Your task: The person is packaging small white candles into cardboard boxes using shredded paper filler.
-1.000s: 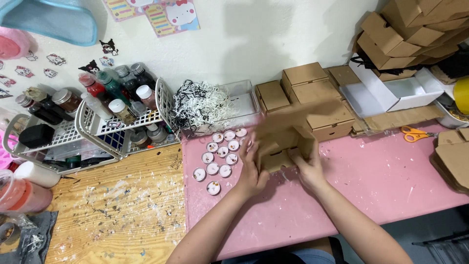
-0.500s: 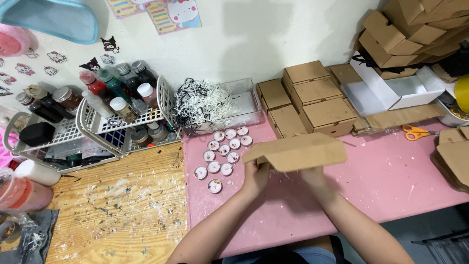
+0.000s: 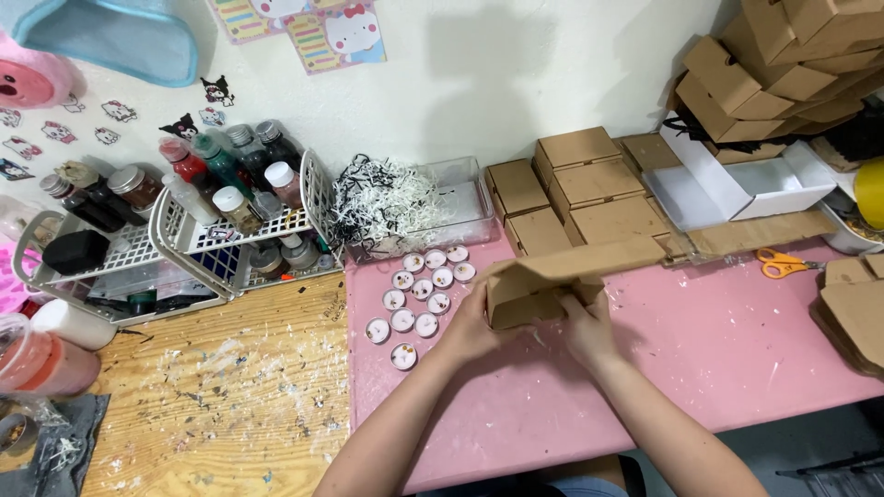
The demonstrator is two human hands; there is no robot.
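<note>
Both hands were on a brown cardboard box [image 3: 539, 285] held low over the pink mat [image 3: 700, 359] at the middle of the bench [image 3: 230, 405]. Left hand [image 3: 474, 324] closed its grip on the box's left end, fingers wrapped up its side; right hand [image 3: 589, 327] gripped the box from below at its right corner. The box's long lid flap stood open, stretched out toward the right. Just left of the box, a cluster of small round white tealight cups [image 3: 419, 294] lay on the mat. Behind it, folded brown boxes [image 3: 575, 184] were stacked against the wall beside a clear tub of shredded paper [image 3: 396, 202]. Orange scissors [image 3: 781, 265] lay well off to the right. White wire racks of paint bottles [image 3: 221, 198] stood at the left.
</note>
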